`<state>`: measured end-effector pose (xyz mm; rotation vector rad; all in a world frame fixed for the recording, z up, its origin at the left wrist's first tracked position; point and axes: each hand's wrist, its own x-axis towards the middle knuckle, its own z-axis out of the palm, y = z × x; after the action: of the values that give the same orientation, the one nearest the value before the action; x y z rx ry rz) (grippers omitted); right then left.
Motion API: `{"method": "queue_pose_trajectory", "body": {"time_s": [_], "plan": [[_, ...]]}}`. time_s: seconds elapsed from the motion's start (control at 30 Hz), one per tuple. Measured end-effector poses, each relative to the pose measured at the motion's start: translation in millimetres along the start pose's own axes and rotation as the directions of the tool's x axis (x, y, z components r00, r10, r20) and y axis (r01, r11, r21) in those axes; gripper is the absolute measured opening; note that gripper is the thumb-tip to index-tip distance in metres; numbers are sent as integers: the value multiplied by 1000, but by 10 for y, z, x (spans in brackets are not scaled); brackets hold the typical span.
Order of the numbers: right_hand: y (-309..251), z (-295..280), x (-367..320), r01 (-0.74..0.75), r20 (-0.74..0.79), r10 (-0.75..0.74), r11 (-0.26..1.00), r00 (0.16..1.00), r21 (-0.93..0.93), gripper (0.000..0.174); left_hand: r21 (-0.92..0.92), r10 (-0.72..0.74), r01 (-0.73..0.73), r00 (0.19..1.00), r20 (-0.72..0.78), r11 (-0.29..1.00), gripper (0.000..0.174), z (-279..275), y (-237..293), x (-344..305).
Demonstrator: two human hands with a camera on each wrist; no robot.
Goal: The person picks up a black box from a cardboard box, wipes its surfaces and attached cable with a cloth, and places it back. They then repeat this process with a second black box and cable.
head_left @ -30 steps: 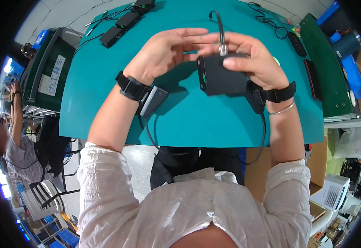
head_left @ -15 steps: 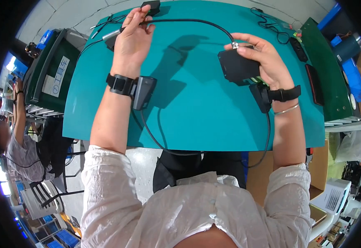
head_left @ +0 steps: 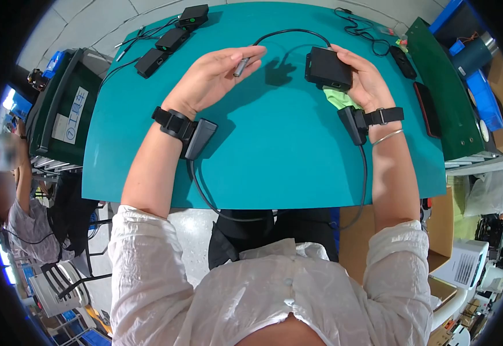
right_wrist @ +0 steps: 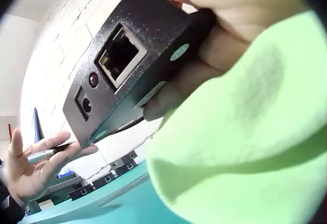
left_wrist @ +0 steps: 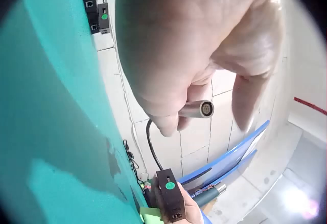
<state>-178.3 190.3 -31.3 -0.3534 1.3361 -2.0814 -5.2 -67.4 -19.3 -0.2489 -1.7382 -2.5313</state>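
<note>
My right hand (head_left: 371,81) grips a small black box (head_left: 327,68) above the table, thumb along its side. The right wrist view shows the box's network port (right_wrist: 121,56), a round power socket (right_wrist: 87,105) and green dots. A light green cloth (head_left: 339,98) hangs below the box by that hand. From the box's far side a black cable (head_left: 291,30) arches to my left hand (head_left: 217,75). There the cable's silver metal connector (left_wrist: 198,109) sits between the fingers, its round pin face exposed and the thumb standing apart from it.
Several similar black boxes (head_left: 172,39) with cables lie at the table's back left. At the right are a coiled black cable (head_left: 372,32), a power strip (head_left: 403,62) and a dark flat device (head_left: 426,109). Green cabinets flank the teal table (head_left: 263,167).
From beside the box, my left hand swung out left with the connector, then came partway back and nearer. The box has turned so its port side faces me, and the green cloth shows more.
</note>
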Motion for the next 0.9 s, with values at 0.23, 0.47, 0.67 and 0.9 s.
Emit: {"method": "queue_pose_trajectory", "body": {"time_s": [0.23,0.47,0.67,0.9], "plan": [[-15,154,-52,24,169,-37,996,985,81,38,150,-53,55,998,-17,987,36,-35,16,2],[-3,198,-87,6,156,-11,999,988,33,40,107,-73,71,997,13,992,35,39,31,-18],[-15,243,-123,40,146,-50,997,988,72,41,162,-75,74,997,5,984,34,108,76,-28],[112,617,-314,-54,406,98,991,909,-119,37,98,8,19,964,-266,995,44,-23,-70,39]]}}
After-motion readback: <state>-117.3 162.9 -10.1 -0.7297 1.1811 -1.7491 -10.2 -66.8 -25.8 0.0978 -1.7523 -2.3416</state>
